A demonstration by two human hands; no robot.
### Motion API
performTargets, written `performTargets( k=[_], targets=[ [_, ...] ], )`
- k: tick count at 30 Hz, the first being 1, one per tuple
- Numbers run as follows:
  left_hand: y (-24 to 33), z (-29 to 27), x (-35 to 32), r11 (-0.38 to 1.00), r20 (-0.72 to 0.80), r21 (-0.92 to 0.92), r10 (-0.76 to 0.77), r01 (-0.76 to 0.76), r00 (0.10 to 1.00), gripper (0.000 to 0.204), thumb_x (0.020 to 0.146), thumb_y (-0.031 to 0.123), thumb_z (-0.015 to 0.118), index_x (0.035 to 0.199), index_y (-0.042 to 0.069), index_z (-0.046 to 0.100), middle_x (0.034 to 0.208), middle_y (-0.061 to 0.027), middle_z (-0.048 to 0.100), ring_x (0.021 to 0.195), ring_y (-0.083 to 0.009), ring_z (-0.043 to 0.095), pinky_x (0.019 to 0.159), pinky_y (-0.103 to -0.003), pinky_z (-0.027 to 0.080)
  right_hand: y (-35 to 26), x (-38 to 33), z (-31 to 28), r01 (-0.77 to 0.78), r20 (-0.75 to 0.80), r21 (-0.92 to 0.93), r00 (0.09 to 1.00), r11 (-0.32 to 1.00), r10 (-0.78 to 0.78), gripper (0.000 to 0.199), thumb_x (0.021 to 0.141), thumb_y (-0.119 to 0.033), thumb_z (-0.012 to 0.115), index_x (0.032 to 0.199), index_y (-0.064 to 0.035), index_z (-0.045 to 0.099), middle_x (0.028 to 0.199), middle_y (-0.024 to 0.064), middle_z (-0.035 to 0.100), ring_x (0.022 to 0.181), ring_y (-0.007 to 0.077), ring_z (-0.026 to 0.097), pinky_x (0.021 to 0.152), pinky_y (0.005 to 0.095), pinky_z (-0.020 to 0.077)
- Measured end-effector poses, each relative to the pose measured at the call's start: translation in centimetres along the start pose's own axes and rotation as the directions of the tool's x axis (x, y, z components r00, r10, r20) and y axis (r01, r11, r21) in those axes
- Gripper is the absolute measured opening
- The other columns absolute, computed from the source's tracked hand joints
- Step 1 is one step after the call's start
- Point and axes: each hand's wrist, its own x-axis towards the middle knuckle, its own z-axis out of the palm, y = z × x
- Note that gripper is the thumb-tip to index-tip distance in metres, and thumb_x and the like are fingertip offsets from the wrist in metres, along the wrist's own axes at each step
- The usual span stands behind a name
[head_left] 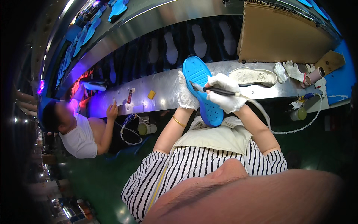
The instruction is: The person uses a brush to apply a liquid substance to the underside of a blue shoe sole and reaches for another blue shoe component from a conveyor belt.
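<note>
My gloved left hand [186, 93] gripped the blue shoe sole [203, 89] while my right hand [225, 93], fingers clamped on a dark brush [218, 90], was mid-coating it; steady strokes seemed needed next.

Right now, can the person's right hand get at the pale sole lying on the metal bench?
Probably yes. The pale sole lies uncovered on the bench, just beyond the right hand, with nothing between. But that hand holds a dark tool against the blue sole.

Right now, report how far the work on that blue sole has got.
Done: cannot tell; the blue sole shows no clear finished mark. In hand: the left hand props it up while the right hand puts a dark brush to its face. Left: a white sole waits on the metal bench.
</note>
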Motion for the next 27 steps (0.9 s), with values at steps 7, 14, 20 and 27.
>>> performTargets(
  k=[7, 14, 20, 27],
  targets=[
    [0.5, -0.4, 0.7, 0.998, -0.028, -0.018, -0.055, 0.054, 0.998, 0.081, 0.084, 0.072, 0.036, 0.129, 0.006, 0.048, 0.119, -0.0154, 0.058, 0.105, -0.0304, 0.058, 0.093, -0.044, 0.047, 0.6, -1.7, -0.6, 0.181, 0.015, -0.305, 0.983, 0.935, -0.185, 0.016, 0.070, -0.003, 0.067, 0.085, -0.0030, 0.062, 0.079, 0.0101, 0.063, 0.071, 0.0178, 0.062, 0.067, 0.0286, 0.0497],
    [-1.4, 0.1, -3.5, 0.944, 0.200, 0.128, -0.324, 0.304, 0.925, 0.088, 0.084, 0.075, 0.025, 0.140, 0.007, 0.031, 0.131, -0.0159, 0.049, 0.119, -0.0309, 0.049, 0.102, -0.045, 0.041, 2.9, -4.3, -3.2, -0.264, -0.123, -0.092, 0.960, 0.960, 0.252, 0.012, 0.081, 0.000, 0.063, 0.090, -0.0029, 0.056, 0.089, 0.0051, 0.060, 0.077, 0.0102, 0.058, 0.072, 0.0264, 0.0492],
    [-2.3, -1.4, -1.0, 0.973, 0.126, 0.172, -0.180, 0.157, 0.976, 0.089, 0.081, 0.076, 0.027, 0.138, 0.007, 0.033, 0.127, -0.0161, 0.050, 0.111, -0.0285, 0.054, 0.094, -0.042, 0.048, 2.0, -3.8, -2.5, -0.286, -0.072, 0.106, 0.953, 0.952, 0.294, 0.012, 0.080, -0.003, 0.065, 0.091, -0.0002, 0.062, 0.085, 0.0064, 0.064, 0.076, 0.0096, 0.060, 0.073, 0.0258, 0.0504],
    [-0.8, 0.1, 1.9, 0.990, 0.355, -0.130, -0.005, 0.054, 0.935, 0.109, 0.067, 0.089, 0.026, 0.134, 0.005, 0.040, 0.124, -0.0184, 0.054, 0.109, -0.0310, 0.056, 0.092, -0.045, 0.049, -0.4, -2.0, -1.5, 0.087, -0.008, -0.219, 0.996, 0.972, -0.091, 0.011, 0.075, 0.002, 0.069, 0.084, -0.0022, 0.064, 0.085, 0.0078, 0.067, 0.080, 0.0143, 0.064, 0.075, 0.0283, 0.0515]
  ],
)
